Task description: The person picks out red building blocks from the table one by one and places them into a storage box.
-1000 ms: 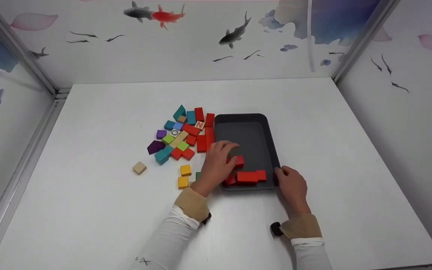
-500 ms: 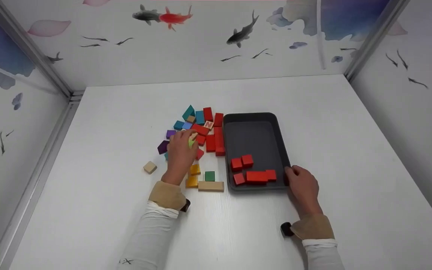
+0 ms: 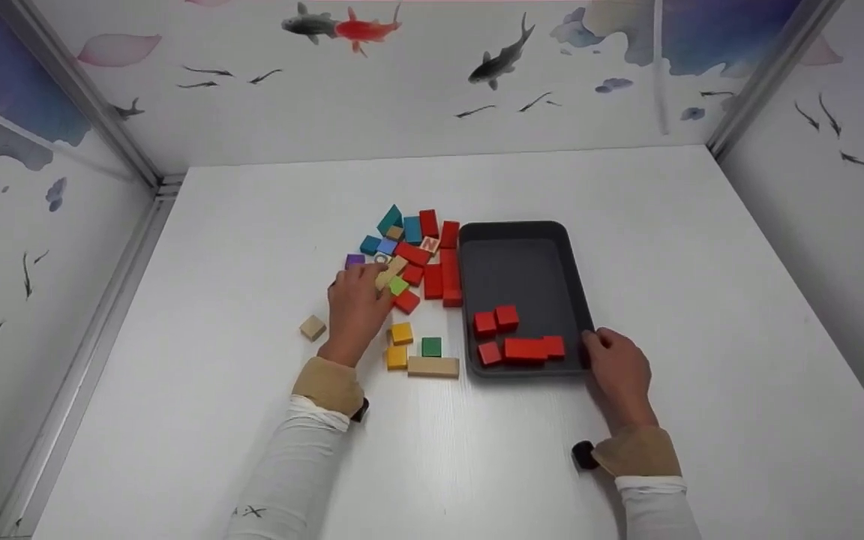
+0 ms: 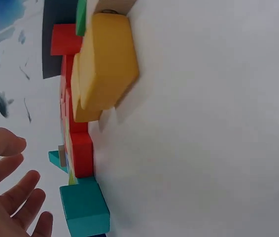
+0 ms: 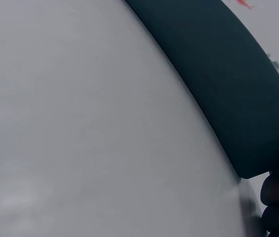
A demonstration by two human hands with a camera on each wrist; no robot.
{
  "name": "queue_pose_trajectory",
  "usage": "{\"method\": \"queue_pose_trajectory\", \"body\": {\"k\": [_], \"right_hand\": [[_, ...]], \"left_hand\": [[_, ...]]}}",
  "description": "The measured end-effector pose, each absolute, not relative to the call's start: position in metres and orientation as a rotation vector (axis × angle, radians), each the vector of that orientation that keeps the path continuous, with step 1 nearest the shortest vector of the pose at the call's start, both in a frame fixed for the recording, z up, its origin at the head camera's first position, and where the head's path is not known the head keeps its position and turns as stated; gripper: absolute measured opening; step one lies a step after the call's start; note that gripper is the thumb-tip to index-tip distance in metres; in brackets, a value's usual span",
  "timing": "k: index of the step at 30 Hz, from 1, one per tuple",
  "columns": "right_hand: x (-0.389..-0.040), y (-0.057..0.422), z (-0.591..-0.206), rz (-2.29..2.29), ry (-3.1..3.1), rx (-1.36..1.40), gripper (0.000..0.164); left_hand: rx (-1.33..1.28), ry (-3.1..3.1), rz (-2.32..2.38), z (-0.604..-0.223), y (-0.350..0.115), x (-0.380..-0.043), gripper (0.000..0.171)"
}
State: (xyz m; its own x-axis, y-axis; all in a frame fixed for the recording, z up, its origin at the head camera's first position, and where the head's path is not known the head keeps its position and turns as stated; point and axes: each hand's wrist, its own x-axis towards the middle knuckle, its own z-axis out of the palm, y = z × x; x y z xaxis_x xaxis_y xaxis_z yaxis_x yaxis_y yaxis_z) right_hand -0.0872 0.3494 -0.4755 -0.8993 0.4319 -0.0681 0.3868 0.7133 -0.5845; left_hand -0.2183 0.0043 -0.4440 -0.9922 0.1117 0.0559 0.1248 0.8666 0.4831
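Left hand (image 3: 359, 307) is hovering, fingers spread; right hand (image 3: 619, 371) is apparently gripping tray (image 3: 522, 274). Five red blocks (image 3: 525, 350) are lying inside, others (image 3: 433, 281) outside.

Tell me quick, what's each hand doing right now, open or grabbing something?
Left hand: open, holding nothing, by the pile of blocks.
Right hand: closed, holding the edge of the dark tray.

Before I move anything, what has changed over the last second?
The left grip has moved left, from over the tray to the block pile. No block shows held in it; whether it let one go in the tray is unclear. The head view also shifted slightly. Unchanged: the right grip holds the tray's right edge; five red blocks lie at the tray's near end.
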Motion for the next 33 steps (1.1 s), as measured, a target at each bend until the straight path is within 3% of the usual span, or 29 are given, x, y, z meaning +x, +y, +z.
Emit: {"method": "queue_pose_trajectory", "body": {"k": [6, 33], "right_hand": [[-0.088, 0.348, -0.477, 0.926, -2.865, -0.687, 0.036], [-0.087, 0.35, -0.476, 0.947, -2.878, -0.677, 0.04]], "left_hand": [[-0.342, -3.122, -0.425, -0.454, -0.001, -0.217, 0.04], [-0.538, -3.214, 0.054, -0.433, 0.018, -0.21, 0.019]]}}
